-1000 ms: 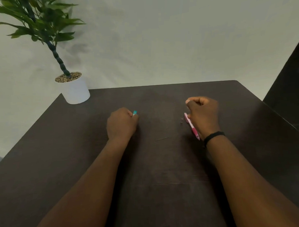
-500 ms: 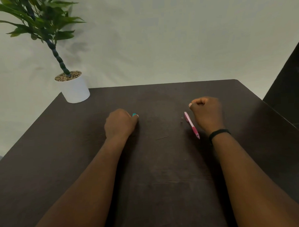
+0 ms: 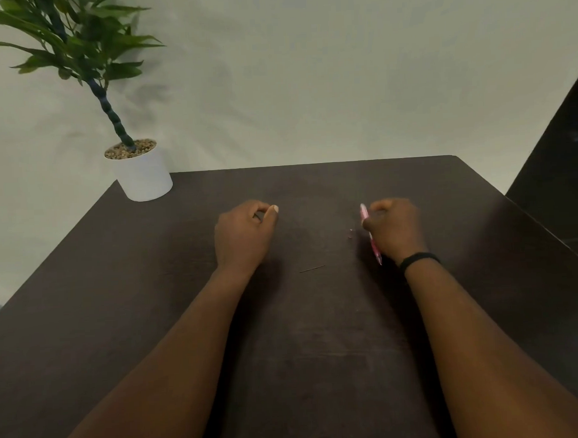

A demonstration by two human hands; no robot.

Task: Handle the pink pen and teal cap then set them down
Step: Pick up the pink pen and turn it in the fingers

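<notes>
My right hand (image 3: 395, 229) is curled around the pink pen (image 3: 364, 214) on the dark table (image 3: 318, 317). The pen's pale upper end sticks out past my thumb, and its lower tip shows by the wrist with the black band. My left hand (image 3: 243, 235) rests on the table to the left, fingers curled and the thumb tip touching the forefinger. The teal cap is not visible; whether it lies inside or under that hand is hidden.
A white pot with a green plant (image 3: 143, 174) stands at the table's far left corner. A thin needle-like sliver (image 3: 312, 268) and a few tiny specks (image 3: 350, 233) lie between my hands. A dark panel (image 3: 564, 180) rises at the right.
My right hand was apart from the pen lying on the table; now it has closed on it and the pen stands steeper. The teal cap at my left fingertips has gone out of sight.
</notes>
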